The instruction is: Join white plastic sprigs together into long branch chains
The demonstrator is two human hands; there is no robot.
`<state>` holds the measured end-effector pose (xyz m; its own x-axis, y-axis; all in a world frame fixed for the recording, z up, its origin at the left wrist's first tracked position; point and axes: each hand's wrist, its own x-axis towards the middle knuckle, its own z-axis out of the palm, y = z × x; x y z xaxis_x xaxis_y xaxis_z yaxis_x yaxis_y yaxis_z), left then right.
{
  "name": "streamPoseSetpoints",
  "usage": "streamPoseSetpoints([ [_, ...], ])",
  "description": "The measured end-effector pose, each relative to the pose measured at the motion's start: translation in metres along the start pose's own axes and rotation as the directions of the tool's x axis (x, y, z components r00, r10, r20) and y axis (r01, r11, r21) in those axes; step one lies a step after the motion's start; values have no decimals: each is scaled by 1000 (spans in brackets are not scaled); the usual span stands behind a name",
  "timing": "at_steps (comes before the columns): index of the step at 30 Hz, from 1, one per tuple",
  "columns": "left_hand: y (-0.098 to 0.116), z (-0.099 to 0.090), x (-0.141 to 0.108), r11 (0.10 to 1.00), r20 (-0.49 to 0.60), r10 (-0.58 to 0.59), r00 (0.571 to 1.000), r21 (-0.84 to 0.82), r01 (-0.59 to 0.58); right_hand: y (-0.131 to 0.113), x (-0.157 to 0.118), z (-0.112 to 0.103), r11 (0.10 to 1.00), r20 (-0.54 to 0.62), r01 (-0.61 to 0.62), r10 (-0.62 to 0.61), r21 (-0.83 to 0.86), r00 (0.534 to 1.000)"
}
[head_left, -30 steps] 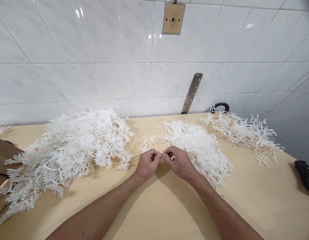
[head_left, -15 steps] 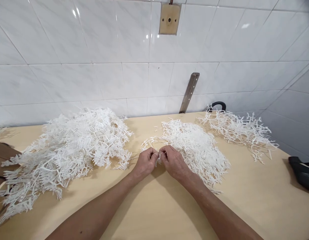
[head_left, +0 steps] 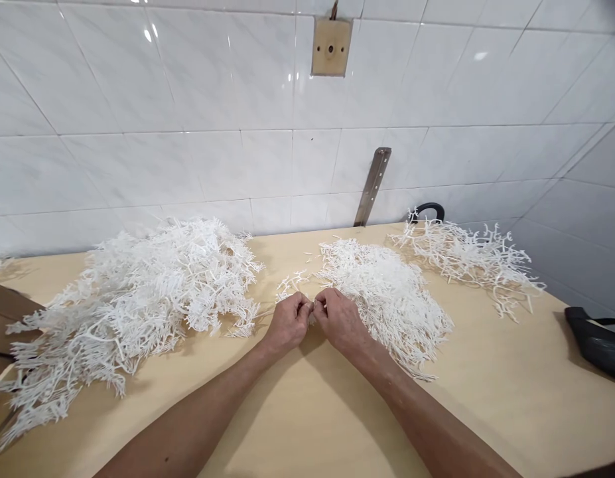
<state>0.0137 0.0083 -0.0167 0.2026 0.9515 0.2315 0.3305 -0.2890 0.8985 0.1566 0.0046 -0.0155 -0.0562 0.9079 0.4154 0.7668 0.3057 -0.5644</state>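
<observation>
My left hand (head_left: 288, 320) and my right hand (head_left: 340, 317) meet fingertip to fingertip just above the table. Both are closed in a pinch on a thin white branched plastic sprig, mostly hidden by the fingers. A thin strand shows at the left hand's outer side. Right beside my right hand lies a pile of short white plastic pieces (head_left: 387, 285). Behind the hands are a few loose white branched bits (head_left: 290, 284). To the left spreads a large heap of white branched sprigs (head_left: 162, 292).
At the back right lies a looser tangle of bare white stems (head_left: 466, 255), with a black curved handle (head_left: 431, 211) behind it. A black object (head_left: 593, 342) stands at the right edge. A brown box (head_left: 11, 318) is at far left. Tiled wall (head_left: 188, 166) bounds the table (head_left: 307, 418).
The view has shifted slightly. My hands stay together in almost the same place, with the fingertips a little closer. The piles look the same.
</observation>
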Motion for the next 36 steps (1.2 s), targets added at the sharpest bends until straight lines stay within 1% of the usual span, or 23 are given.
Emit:
streamPoseSetpoints([
  [2,1,0,-2,1000,-8,13,1000,11,-13,3,3,-2,989,44,-130,127,70,991],
  [4,3,2,-6,999,0,46,999,10,-46,11,7,-9,939,93,-307,296,152,951],
  [5,4,4,-8,998,6,59,998,1,-59,16,8,-14,913,100,-359,346,191,933],
  [6,5,6,-9,998,3,60,998,-16,-60,21,10,-18,895,105,-377,362,239,926],
  [8,5,9,-12,997,-35,23,999,-70,-26,28,12,-28,776,165,-395,362,492,917],
  [10,4,11,-12,992,-93,-32,995,-125,20,30,13,-34,607,263,-398,303,687,916],
  [11,3,11,-12,988,-115,-54,992,-147,37,29,13,-36,544,306,-405,266,735,914],
  [12,1,11,-11,985,-129,-73,989,-164,51,27,12,-38,505,341,-415,235,757,910],
  [14,-1,11,-10,980,-133,-99,986,-186,74,23,11,-39,478,376,-427,203,768,904],
  [16,-2,11,-10,976,-127,-114,985,-199,88,21,9,-37,503,369,-417,199,757,908],
  [17,-2,12,-10,975,-129,-120,984,-203,92,22,9,-37,543,352,-407,208,734,912],
  [19,-1,12,-10,973,-134,-127,983,-210,97,27,8,-35,675,282,-381,258,632,924],
  [20,0,12,-10,972,-134,-130,982,-214,99,30,8,-35,756,222,-362,286,546,932],
  [22,1,13,-10,969,-129,-134,983,-223,103,36,9,-35,897,43,-293,296,330,954],
  [24,2,13,-10,967,-122,-133,984,-233,102,38,9,-36,972,-135,-195,213,135,968],
  [25,2,13,-10,967,-120,-131,984,-235,100,38,9,-36,987,-185,-144,156,76,970],
  [26,2,13,-11,967,-119,-128,985,-234,97,36,9,-36,994,-196,-101,109,52,974],
  [27,2,13,-11,968,-119,-124,985,-231,94,33,8,-36,996,-172,-64,74,63,982],
  [29,2,12,-11,971,-121,-117,986,-220,88,25,6,-34,991,-63,0,9,135,998],
  [31,3,12,-11,974,-123,-113,986,-208,86,17,4,-30,978,37,60,-68,202,997],
  [32,3,12,-11,975,-126,-112,986,-204,85,14,3,-28,972,60,87,-102,218,993],
  [34,4,12,-11,977,-131,-112,985,-197,85,11,2,-26,965,72,120,-140,232,988],
  [36,5,12,-11,977,-129,-114,985,-193,88,10,2,-25,963,67,124,-144,240,987],
])
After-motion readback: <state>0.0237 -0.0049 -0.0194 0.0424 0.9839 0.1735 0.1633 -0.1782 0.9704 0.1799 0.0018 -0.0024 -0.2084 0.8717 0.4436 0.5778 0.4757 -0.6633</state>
